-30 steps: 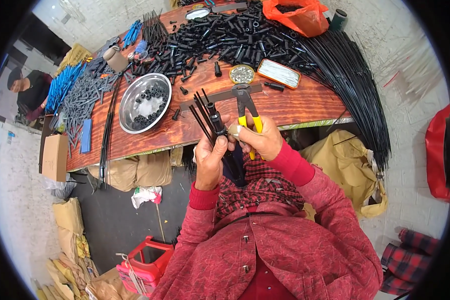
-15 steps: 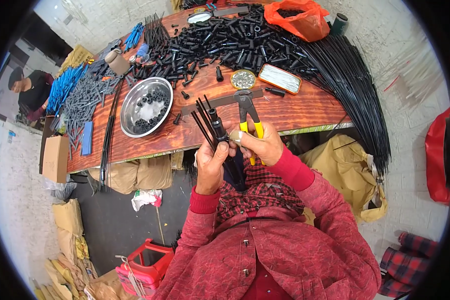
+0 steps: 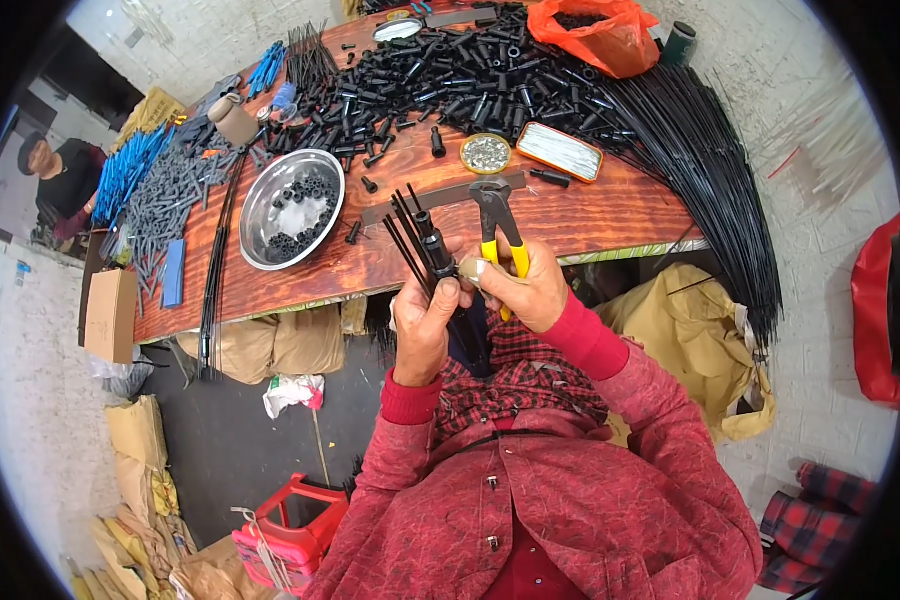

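- Left hand (image 3: pixel 425 325): closed around a bundle of thin black rods (image 3: pixel 410 235), raised over the near edge of the counter (image 3: pixel 590 215).
- Right hand (image 3: pixel 525 285): gripping yellow-handled pliers (image 3: pixel 498 225), thumb against a black sleeve (image 3: pixel 438 250) on the rods.
- Steel bowl (image 3: pixel 292 208) with black sleeves stands left of both hands.

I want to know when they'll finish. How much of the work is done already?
Done: a few black tube pieces lie in the metal bowl. In hand: the left hand grips a bundle of thin black rods with a black sleeve on it; the right hand holds yellow-handled pliers. Left: a big heap of black tubes and many long black rods wait on the wooden table. Looks early.
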Available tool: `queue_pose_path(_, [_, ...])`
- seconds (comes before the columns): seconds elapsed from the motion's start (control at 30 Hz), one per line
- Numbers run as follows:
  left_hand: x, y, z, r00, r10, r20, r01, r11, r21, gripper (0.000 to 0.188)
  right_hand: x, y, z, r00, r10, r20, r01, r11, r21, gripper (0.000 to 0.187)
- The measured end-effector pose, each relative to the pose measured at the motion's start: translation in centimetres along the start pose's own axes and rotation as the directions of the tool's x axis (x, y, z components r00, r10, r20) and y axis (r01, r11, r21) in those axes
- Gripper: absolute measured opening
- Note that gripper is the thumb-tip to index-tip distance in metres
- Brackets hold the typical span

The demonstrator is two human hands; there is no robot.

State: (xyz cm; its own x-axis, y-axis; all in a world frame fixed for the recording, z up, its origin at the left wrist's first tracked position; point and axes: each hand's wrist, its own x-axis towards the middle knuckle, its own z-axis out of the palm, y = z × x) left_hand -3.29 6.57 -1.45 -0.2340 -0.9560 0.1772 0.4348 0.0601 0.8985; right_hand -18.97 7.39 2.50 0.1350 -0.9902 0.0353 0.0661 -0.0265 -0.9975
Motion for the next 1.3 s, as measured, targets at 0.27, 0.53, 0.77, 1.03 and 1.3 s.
queue_pose_path(0.27, [0.0, 0.0, 0.0, 1.000, -0.001, 0.003, 0.001, 1.000, -0.021, 0.049, 0.1, 0.3, 0.0, 1.000, -0.013, 0.014, 0.012, 0.998, 0.059, 0.019])
queue_pose_path(0.53, [0.0, 0.1, 0.0, 1.000, 0.000, 0.006, 0.000, 0.999, -0.033, 0.049, 0.1, -0.4, 0.1, 1.000, 0.013, 0.027, -0.015, 0.997, 0.080, 0.019])
queue_pose_path(0.77, [0.0, 0.0, -0.1, 1.000, -0.003, 0.007, 0.003, 1.000, -0.024, 0.048, 0.1, -0.3, 0.2, 1.000, 0.009, 0.014, -0.011, 0.995, 0.098, 0.018])
queue_pose_path(1.03, [-0.1, 0.1, 0.1, 1.000, 0.019, -0.009, -0.019, 1.000, 0.014, 0.047, -0.1, -0.4, 0.4, 0.998, -0.068, -0.019, 0.068, 0.998, -0.010, 0.014])
queue_pose_path(1.3, [-0.1, 0.1, 0.3, 0.999, 0.040, -0.017, -0.040, 0.999, 0.011, 0.047, 0.3, 0.1, -0.1, 0.917, -0.399, -0.031, 0.350, 0.837, -0.421, 0.017])
